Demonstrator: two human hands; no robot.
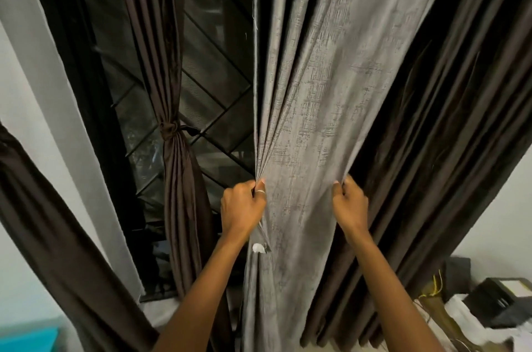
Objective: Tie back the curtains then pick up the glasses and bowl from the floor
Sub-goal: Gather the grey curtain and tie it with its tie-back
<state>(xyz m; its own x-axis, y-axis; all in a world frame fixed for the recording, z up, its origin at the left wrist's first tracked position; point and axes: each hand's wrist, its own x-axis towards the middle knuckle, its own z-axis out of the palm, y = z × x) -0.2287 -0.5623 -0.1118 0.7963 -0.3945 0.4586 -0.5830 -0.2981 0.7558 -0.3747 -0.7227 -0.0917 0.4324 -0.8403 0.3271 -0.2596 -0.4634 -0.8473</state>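
The dark brown satin curtain (pixel 172 150) at left is already tied back, the grey textured curtain (pixel 311 121) in the middle is only gathered, its edges in the closed grip of left hand (pixel 243 206) and right hand (pixel 349 204); glasses and bowl unseen.

A diamond-patterned window grille (pixel 213 72) stands left, a black box (pixel 501 302) lower right.

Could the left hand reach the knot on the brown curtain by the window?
Probably yes: the knot hangs just up-left of the left hand, nothing between, but it must first release the grey curtain.
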